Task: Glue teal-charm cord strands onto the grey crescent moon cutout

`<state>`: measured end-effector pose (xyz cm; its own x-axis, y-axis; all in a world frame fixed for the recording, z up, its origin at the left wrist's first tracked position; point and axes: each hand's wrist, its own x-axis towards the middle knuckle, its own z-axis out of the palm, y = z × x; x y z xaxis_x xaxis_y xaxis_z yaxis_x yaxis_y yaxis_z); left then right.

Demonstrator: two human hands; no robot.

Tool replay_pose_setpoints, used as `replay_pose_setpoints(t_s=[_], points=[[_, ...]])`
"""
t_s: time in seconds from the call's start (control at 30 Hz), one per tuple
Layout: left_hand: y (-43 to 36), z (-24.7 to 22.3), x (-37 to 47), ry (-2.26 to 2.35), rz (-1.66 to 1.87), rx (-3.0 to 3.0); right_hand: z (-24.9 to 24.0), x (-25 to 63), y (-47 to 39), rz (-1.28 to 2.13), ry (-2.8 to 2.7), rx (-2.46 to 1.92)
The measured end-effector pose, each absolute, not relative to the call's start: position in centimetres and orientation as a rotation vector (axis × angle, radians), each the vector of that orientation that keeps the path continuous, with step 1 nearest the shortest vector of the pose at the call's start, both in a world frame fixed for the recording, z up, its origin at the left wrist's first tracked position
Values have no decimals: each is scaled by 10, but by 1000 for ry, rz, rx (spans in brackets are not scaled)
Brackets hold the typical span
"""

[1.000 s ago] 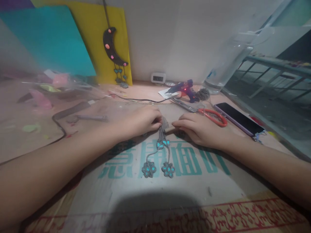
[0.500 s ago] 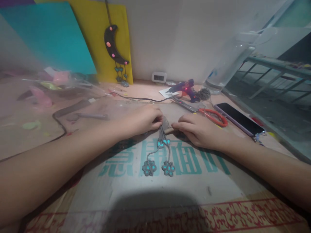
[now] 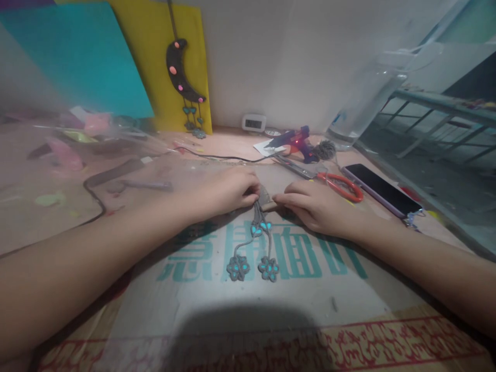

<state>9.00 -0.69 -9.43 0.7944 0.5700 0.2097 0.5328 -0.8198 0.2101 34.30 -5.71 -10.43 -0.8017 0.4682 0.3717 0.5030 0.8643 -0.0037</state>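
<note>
On the board in front of me lies a grey hanging ornament [image 3: 256, 212]. Its cords run towards me, past turquoise heart-shaped pieces [image 3: 260, 228], down to two grey flowers [image 3: 268, 269] with turquoise spots. My left hand [image 3: 238, 188] is closed, thumb and finger pinching the ornament's upper part; the fingers cover some of it. From the right, my right hand [image 3: 306, 206] has its fingers bent together around a short tan stick [image 3: 269, 207], whose tip meets the ornament beside the left fingertips. What the stick is made of I cannot tell.
Behind the hands lie orange-handled scissors [image 3: 341, 187], a glue gun [image 3: 294, 143] with a red light, a phone [image 3: 382, 189] and a small digital clock [image 3: 253, 123]. A clear bottle [image 3: 364, 108] stands right. A dark crescent ornament [image 3: 180, 72] hangs on yellow card; a cable [image 3: 217, 157] crosses the table.
Almost nothing differs. The right fingers and the tan stick have shifted very slightly; the left hand and the ornament hold their place.
</note>
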Motion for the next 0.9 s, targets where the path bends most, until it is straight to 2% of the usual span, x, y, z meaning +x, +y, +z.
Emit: replay_pose_setpoints(t_s=[0.37,0.7,0.9], points=[[-3,-97,87,934,547,2414,-105,343,-58,-132,-2666,-753],[-5,-103,89,877,567,2491,-107,345,-56,-169,-2510,-840],[-3,-104,89,865,567,2474,-108,339,-55,-219,-2607,-745]])
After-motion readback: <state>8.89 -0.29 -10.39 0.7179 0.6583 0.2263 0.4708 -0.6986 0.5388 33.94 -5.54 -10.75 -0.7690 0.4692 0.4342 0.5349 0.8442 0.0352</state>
